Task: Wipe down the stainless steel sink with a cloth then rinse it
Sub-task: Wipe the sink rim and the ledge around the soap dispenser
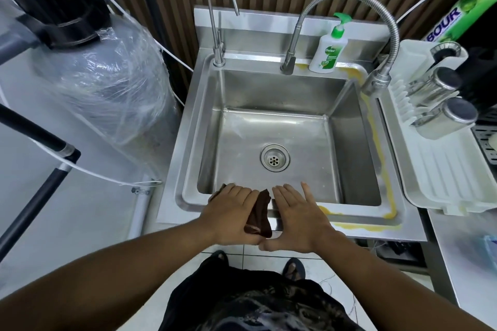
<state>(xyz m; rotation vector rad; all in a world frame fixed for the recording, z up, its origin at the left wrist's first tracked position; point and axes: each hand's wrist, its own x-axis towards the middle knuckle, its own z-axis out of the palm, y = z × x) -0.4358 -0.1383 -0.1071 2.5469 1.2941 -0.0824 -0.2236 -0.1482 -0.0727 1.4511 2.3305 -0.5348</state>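
The stainless steel sink [188, 142] fills the middle of the view, with its drain [275, 157] in the basin floor. A dark brown cloth [259, 215] lies on the sink's front rim. My left hand [231, 212] lies flat on the cloth with straight fingers, pressing it down; the cloth pokes out on both sides of the hand. Just right of the cloth, my right hand [295, 215] rests flat on the front rim with its fingers spread over the basin edge. The two thumbs touch.
A thin gooseneck tap [215, 21] and a flexible spray faucet [376, 80] stand at the back rim beside a soap pump bottle [326, 51]. Yellowish residue [376, 142] runs along the right rim. A white drying rack [443, 174] holds steel canisters [435, 88]. A plastic-wrapped tank [107, 83] stands left.
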